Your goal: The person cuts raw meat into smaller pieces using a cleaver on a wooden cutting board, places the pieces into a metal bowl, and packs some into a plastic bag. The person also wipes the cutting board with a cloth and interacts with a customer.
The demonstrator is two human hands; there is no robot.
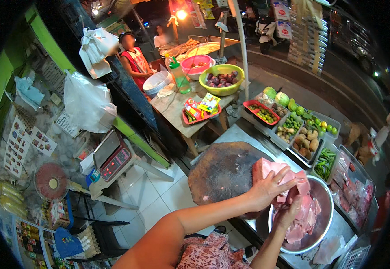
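Observation:
A thick slab of pale pink raw meat (262, 169) lies at the right edge of a round, dark-stained wooden chopping block (222, 172). Across the meat stretches my left hand (269, 188), its fingers extended and slightly apart. Just below it, my right hand (289, 210) is curled against cut meat over a steel bowl (328, 215); its grip is partly hidden. Pink meat pieces (309, 215) are heaped in the bowl. One chunk (302, 183) sits by my left fingertips, above the bowl's rim.
Beyond the bowl stand trays of green chilies (325, 163), potatoes (305, 142) and limes, with a tray of bagged meat (352, 188) at right. A side table (168, 105) holds a yellow basin (222, 80). A scale (112, 157) and a fan (51, 181) are at left.

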